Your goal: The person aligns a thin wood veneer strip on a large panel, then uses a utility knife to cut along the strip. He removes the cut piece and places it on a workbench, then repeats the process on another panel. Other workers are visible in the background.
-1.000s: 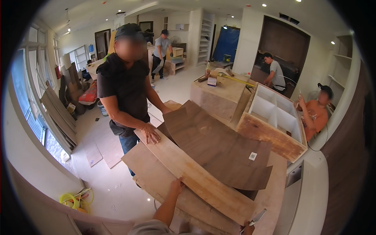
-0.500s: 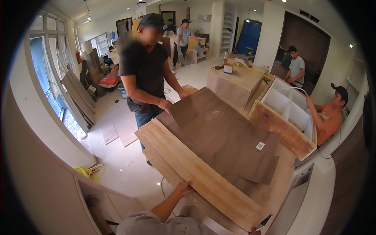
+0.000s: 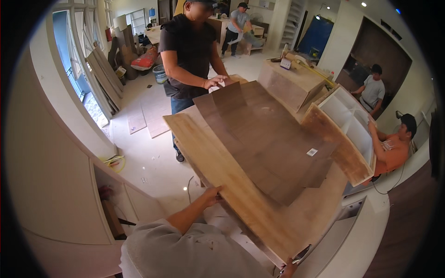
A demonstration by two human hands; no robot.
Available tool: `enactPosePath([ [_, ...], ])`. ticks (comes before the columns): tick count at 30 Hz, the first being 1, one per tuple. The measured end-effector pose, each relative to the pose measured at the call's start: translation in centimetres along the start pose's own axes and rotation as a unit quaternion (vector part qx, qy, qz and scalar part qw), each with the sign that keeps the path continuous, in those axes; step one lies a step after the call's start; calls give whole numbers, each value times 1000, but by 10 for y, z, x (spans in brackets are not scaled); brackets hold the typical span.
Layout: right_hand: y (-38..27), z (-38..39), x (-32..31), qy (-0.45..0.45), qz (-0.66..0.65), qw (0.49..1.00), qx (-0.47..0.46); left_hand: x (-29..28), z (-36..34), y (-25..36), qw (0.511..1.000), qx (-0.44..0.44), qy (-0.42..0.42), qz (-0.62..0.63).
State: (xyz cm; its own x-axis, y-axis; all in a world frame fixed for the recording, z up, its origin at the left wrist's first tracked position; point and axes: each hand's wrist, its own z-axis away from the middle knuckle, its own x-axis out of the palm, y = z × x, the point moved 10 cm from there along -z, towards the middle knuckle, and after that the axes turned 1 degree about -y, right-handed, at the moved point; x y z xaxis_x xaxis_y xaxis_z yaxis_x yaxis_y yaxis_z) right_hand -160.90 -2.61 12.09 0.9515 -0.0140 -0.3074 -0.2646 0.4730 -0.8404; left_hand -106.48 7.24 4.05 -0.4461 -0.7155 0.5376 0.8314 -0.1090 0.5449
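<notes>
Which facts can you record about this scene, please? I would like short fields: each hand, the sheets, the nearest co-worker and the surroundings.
Left hand: the person's left hand grips the near long edge of a light wooden board
Right hand: the person's right hand, at the board's near right corner, holds a small tool; kind unclear
Sheets: dark brown sheets, overlapping, with a white label
Nearest co-worker: person in dark shirt, standing at the sheets' far end
Surroundings: white-lined wooden box; person in orange shirt beside it
</notes>
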Motion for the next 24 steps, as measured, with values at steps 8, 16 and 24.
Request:
enactPosePath([
  [8,-18,2,24,-35,42,998,39,-20,56,70,997,45,68,0],
  [16,-133,95,193,-83,-93,992,23,-128,44,184,987,120,53,90],
  [24,-271,183,387,-205,-36,969,-130,-270,-7,270,930,201,67,302],
])
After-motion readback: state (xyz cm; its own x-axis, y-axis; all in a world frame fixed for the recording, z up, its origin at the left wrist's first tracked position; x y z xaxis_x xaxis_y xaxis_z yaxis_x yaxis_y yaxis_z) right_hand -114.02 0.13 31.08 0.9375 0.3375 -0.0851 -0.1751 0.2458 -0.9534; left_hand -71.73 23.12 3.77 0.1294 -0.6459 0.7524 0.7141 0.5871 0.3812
